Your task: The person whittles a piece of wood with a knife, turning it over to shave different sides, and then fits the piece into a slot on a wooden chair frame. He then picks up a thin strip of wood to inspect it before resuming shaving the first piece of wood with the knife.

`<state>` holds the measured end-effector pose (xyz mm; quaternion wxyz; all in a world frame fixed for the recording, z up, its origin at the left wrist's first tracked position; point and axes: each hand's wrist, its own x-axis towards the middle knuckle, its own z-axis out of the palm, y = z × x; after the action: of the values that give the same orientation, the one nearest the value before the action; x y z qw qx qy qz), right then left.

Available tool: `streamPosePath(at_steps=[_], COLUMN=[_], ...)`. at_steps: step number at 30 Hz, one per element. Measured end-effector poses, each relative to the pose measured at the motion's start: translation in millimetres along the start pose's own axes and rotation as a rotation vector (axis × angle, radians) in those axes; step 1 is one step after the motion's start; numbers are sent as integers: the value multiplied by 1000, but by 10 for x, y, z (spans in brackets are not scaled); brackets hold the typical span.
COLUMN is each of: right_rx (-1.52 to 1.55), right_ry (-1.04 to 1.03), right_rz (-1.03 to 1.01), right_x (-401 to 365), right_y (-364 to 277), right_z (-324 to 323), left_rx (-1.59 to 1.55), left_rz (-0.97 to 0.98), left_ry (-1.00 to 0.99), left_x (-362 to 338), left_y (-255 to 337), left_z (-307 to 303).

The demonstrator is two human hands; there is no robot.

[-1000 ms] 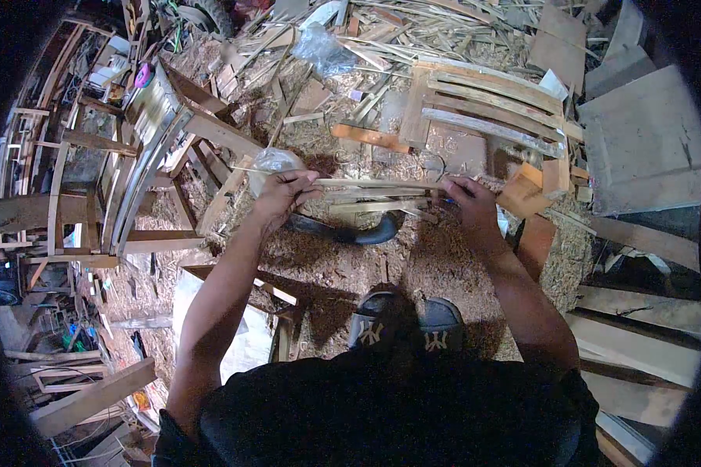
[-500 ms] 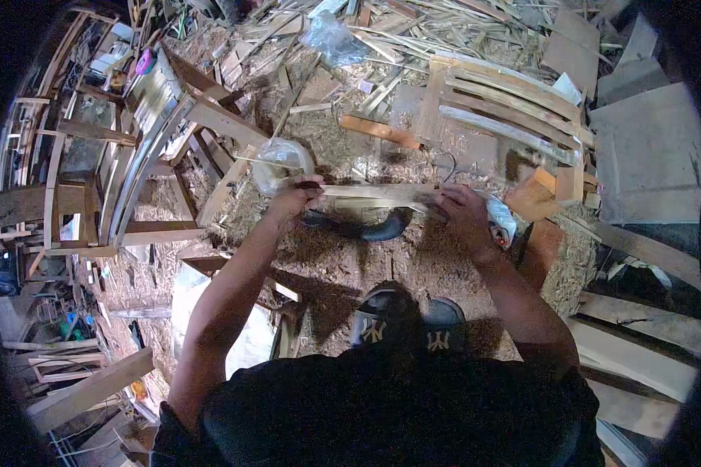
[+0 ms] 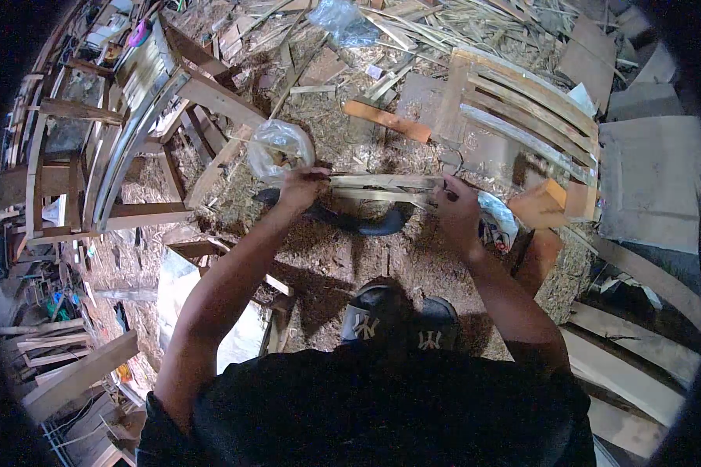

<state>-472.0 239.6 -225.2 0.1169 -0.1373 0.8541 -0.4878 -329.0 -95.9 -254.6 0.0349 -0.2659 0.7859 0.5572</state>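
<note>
Thin pale wooden strips stretch between my two hands, above the shavings-covered ground. My left hand is closed on their left end, beside a clear plastic bag. At the right end my right hand grips the strips, its fingers bent round them. A dark curved object lies just below the strips. Right of my right hand is a white and blue packet with small red-tipped things at it.
A slatted wooden frame lies at the upper right, an orange-brown board at upper centre. Wooden chair-like frames stand at the left. Long planks lie at the lower right. Two dark slippers are below my hands.
The view has shifted slightly. My hands still hold the strips, which now show a wider gap between them. My right hand's fingers have changed position a little.
</note>
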Motion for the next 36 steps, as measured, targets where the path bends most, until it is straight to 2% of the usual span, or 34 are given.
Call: streamPosePath(at_steps=[4,6,7,8,9,10,12,14,16,18,19,21,22,24,27,30,32,36], right_rx=[35,51,73,95,95,49,2,160,104,49,58,68,62,58,96,190,423,360], right_ry=[-92,-108,-142,-176,-176,-131,-85,-194,-149,-103,-128,-150,-134,-117,-55,-56,-53,-8], right_rz=[-9,-15,9,34,35,6,-22,98,72,46,52,57,64,70,-7,60,173,163], right_x=[30,50,67,76,79,79,77,74,16,-13,-17,-27,-36,-33,28,72,109,73], right_y=[33,-7,-41,-65,-11,76,200,308,172,87,67,-10,-89,-79,87,170,286,-28], right_z=[2,-41,-71,-86,-65,-31,8,28,-11,-68,-94,-155,-187,-194,-163,-141,-95,-213], left_rx=[-57,8,8,-74,-156,-156,-152,-148,-145,112,112,-247,-246,-588,-693,-708,-714,-701], left_rz=[-146,-201,-201,-115,-28,-28,-238,-237,-236,-220,-218,-188,-187,-258,-288,-310,-321,-305], left_ry=[-74,8,7,-2,-10,-10,-70,-61,-51,-75,-75,-9,-10,-20,-22,-1,17,68], left_x=[16,52,51,41,33,40,57,-4,-19,-15,-28,-57,-49,-48,-107,-127,-124,-181], left_y=[3,-14,-23,-34,-30,-19,42,124,131,139,135,107,90,134,312,424,456,644], left_z=[40,77,93,111,119,109,75,75,57,15,26,59,57,55,32,25,27,52])
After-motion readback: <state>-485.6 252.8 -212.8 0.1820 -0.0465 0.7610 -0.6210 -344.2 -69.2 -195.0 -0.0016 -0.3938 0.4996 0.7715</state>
